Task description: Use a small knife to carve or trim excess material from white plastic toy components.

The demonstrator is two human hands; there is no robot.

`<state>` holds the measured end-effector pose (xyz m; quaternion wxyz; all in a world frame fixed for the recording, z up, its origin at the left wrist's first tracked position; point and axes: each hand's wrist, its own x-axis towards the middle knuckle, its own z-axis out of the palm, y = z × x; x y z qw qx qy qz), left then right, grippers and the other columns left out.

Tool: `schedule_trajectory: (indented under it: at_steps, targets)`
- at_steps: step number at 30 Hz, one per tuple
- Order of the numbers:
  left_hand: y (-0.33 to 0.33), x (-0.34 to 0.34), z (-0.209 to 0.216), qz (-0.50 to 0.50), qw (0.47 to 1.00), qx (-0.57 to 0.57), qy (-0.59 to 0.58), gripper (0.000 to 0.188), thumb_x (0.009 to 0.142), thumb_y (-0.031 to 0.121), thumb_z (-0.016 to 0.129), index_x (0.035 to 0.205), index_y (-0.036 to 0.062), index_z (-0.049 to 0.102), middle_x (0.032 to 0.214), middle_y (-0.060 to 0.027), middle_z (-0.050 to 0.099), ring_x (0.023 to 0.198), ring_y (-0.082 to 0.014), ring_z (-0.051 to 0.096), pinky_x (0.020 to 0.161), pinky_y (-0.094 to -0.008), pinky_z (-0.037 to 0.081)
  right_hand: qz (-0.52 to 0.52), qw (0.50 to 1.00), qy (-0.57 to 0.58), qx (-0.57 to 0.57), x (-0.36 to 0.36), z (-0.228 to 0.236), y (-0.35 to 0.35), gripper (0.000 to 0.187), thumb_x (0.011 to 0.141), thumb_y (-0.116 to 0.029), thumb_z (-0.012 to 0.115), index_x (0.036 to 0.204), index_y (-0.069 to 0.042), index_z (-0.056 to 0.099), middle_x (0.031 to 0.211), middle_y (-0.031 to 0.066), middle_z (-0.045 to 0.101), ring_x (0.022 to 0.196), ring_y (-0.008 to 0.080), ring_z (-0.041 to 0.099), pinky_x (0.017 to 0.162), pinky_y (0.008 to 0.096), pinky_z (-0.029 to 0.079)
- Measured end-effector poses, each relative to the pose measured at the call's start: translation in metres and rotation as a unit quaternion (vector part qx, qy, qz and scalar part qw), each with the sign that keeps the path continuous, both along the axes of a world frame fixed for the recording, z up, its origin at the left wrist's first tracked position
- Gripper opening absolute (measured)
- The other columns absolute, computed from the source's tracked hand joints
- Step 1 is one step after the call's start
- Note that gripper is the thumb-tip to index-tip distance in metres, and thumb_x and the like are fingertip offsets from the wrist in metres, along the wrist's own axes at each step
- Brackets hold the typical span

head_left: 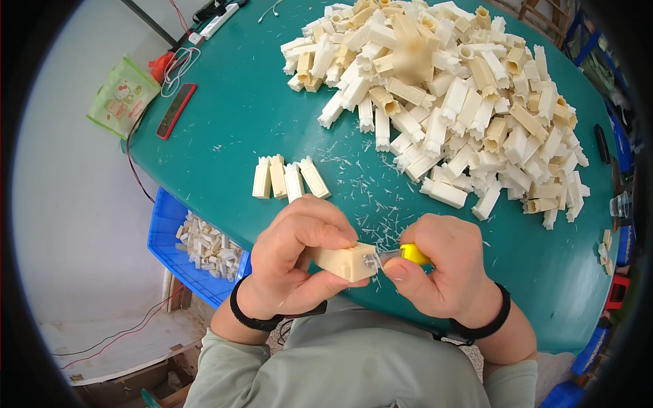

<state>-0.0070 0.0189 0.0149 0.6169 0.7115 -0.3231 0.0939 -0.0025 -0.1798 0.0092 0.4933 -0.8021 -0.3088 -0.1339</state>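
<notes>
My left hand [294,255] is closed round a cream rectangular plastic piece [348,262], its end turned toward the right. In my right hand [445,272] is a knife with a yellow handle [415,254]. Its blade meets the end of the piece, where thin pale shavings stick up, and the right thumb lies close to that end. Just beyond my left hand, several cream pieces [277,178] stand side by side on the green table [238,129].
A large heap of white and cream plastic pieces [442,102] covers the far right. Shavings [367,183] litter the tabletop. At left lie a red-edged phone [176,111], a green-trimmed bag [123,96] and a white power strip [219,22]. A blue crate [163,228] of small pieces stands below the table edge.
</notes>
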Motion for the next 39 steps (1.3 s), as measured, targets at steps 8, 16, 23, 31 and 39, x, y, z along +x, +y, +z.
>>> schedule_trajectory:
  at_steps: [8, 16, 23, 31, 39]
  targets:
    - [0.002, 0.002, 0.005, -0.112, 0.991, -0.012, 0.072, 0.035, 0.071, 0.004, 0.072, 0.101, -0.0001, 0.053, 0.106, -0.0135, 0.055, 0.088, -0.0186, 0.055, 0.071, -0.0286, 0.045, -0.053, 0.981, 0.171, 0.077, 0.001, 0.001, -0.002, 0.035, 0.083, -0.031, 0.061, 0.065, -0.003, 0.048, 0.052, 0.008, 0.043, 0.043, 0.0214, 0.041, 0.041, 0.029, 0.034]
    - [-0.01, -0.005, -0.008, -0.005, 0.975, -0.14, 0.173, 0.052, 0.065, -0.004, 0.074, 0.104, 0.0067, 0.042, 0.097, -0.0063, 0.046, 0.082, -0.0104, 0.048, 0.068, -0.0237, 0.043, -0.006, 0.984, 0.159, 0.082, -0.002, 0.003, -0.002, 0.038, 0.083, -0.034, 0.061, 0.064, -0.004, 0.049, 0.053, 0.0078, 0.044, 0.043, 0.0205, 0.041, 0.041, 0.028, 0.033]
    - [-0.004, 0.005, 0.002, -0.036, 0.995, 0.014, 0.093, 0.041, 0.074, 0.012, 0.069, 0.105, 0.004, 0.043, 0.092, -0.0131, 0.055, 0.077, -0.0181, 0.057, 0.067, -0.0289, 0.047, 0.029, 0.998, 0.042, 0.029, 0.001, -0.001, -0.002, 0.037, 0.078, -0.035, 0.065, 0.062, -0.006, 0.048, 0.052, 0.006, 0.044, 0.042, 0.0216, 0.044, 0.038, 0.0297, 0.032]
    - [-0.002, -0.001, -0.004, -0.109, 0.976, -0.102, 0.156, 0.032, 0.081, 0.002, 0.06, 0.108, -0.0003, 0.043, 0.101, -0.0134, 0.054, 0.088, -0.0163, 0.054, 0.077, -0.0277, 0.044, 0.026, 1.0, 0.007, 0.011, 0.001, 0.0, -0.002, 0.038, 0.077, -0.037, 0.066, 0.063, -0.007, 0.048, 0.052, 0.0054, 0.044, 0.041, 0.0218, 0.044, 0.038, 0.0299, 0.033]
    - [0.001, -0.002, -0.003, -0.124, 0.972, -0.094, 0.175, 0.028, 0.083, 0.004, 0.059, 0.105, 0.0002, 0.042, 0.1, -0.0136, 0.054, 0.085, -0.0149, 0.053, 0.075, -0.0262, 0.044, 0.02, 0.999, -0.032, -0.018, 0.003, 0.0, -0.003, 0.038, 0.076, -0.039, 0.066, 0.064, -0.008, 0.049, 0.051, 0.0046, 0.045, 0.041, 0.0214, 0.044, 0.038, 0.0305, 0.032]
